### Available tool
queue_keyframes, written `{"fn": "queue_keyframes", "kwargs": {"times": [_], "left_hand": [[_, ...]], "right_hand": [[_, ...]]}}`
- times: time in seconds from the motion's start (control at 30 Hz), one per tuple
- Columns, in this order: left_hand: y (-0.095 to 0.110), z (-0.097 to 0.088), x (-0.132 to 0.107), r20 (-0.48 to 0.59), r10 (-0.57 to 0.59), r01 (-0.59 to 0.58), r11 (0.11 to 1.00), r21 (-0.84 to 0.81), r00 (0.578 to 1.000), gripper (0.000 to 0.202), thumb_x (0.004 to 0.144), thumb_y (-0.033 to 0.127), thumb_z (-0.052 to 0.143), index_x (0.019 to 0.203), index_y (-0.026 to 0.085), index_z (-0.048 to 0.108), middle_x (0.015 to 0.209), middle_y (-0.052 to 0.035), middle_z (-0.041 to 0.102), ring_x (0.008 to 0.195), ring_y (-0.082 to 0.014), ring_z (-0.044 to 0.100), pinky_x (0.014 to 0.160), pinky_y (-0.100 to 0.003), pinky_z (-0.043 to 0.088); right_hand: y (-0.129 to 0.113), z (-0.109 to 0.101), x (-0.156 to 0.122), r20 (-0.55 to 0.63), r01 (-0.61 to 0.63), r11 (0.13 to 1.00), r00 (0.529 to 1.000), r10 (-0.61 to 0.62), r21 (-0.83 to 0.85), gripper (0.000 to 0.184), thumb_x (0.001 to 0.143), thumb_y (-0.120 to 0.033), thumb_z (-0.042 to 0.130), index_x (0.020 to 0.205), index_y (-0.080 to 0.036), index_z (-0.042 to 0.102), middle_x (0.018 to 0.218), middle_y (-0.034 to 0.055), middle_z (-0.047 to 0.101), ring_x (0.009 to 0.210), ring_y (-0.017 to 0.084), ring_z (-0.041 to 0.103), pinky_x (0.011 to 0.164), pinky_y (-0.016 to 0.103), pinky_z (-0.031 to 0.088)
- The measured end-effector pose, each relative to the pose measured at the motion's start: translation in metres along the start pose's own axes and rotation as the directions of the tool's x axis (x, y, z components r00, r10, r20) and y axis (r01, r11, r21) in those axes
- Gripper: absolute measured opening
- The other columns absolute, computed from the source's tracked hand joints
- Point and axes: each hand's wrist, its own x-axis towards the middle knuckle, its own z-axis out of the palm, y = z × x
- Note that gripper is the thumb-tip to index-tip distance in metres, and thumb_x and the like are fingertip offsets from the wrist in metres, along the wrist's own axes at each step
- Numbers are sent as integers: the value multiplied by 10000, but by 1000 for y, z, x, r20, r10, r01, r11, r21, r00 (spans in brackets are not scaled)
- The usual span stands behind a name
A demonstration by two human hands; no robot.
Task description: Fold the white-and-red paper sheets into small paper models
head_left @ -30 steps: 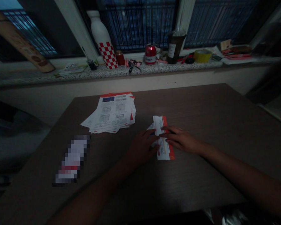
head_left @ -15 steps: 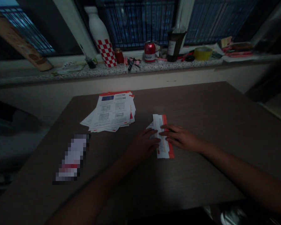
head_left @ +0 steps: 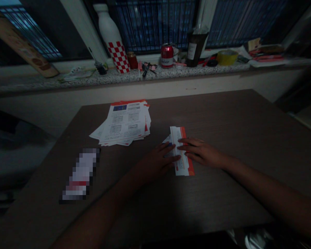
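Observation:
A folded white and red leaflet [head_left: 176,135] lies on the dark wooden table [head_left: 223,117]. My left hand [head_left: 155,163] rests on its left edge, fingers stretched flat and pressing the paper down. My right hand [head_left: 200,152] lies on its right side, fingers also flat on the fold. The middle of the leaflet is hidden under my fingertips. A loose stack of printed white and red leaflets [head_left: 124,122] sits to the far left of my hands.
A blurred white and red strip [head_left: 80,174] lies near the table's left edge. The stone window ledge [head_left: 67,82] behind holds a white bottle with red checks [head_left: 112,38], a red can [head_left: 167,56], a dark jar [head_left: 195,49] and yellow tape [head_left: 226,57].
My left fingers have slid a little further onto the leaflet. The right hand has barely shifted. The view has moved slightly.

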Motion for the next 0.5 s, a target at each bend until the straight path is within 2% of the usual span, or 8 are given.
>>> {"fn": "queue_keyframes", "kwargs": {"times": [0.13, 0.33, 0.5], "left_hand": [[-1, 1, -2, -3, 4, -4, 1000, 8, 1000, 431, 1097, 373, 579, 1528, 364, 587, 1716, -38, 415, 1628, -290, 305, 1286, -555, 372], [-3, -1, 0, 6, -54, 54, 998, -14, 999, 592, 1074, 442, 606, 1618, 258, 462, 1662, -82, 496, 1593, -252, 384, 1273, -490, 410], [-3, 1, 2, -8, -85, 85, 996, -10, 996, 563, 1096, 436, 552, 1616, 242, 458, 1664, -85, 493, 1580, -238, 409, 1265, -465, 421]], "right_hand": [[1, 0, 0, 1, -2, 1000, 1000, 2, 2, 415, 1076, -277, 595, 1486, -337, 620, 1627, 70, 542, 1476, 281, 537, 1202, 546, 475], [1, 2, -1, 18, 0, 1000, 1000, 1, -23, 405, 1091, -277, 554, 1489, -321, 614, 1634, 75, 531, 1471, 282, 536, 1203, 551, 471], [0, 2, 0, -2, 1, 1000, 1000, -1, -16, 406, 1086, -280, 560, 1484, -326, 622, 1619, 83, 547, 1448, 295, 556, 1192, 570, 477]]}}
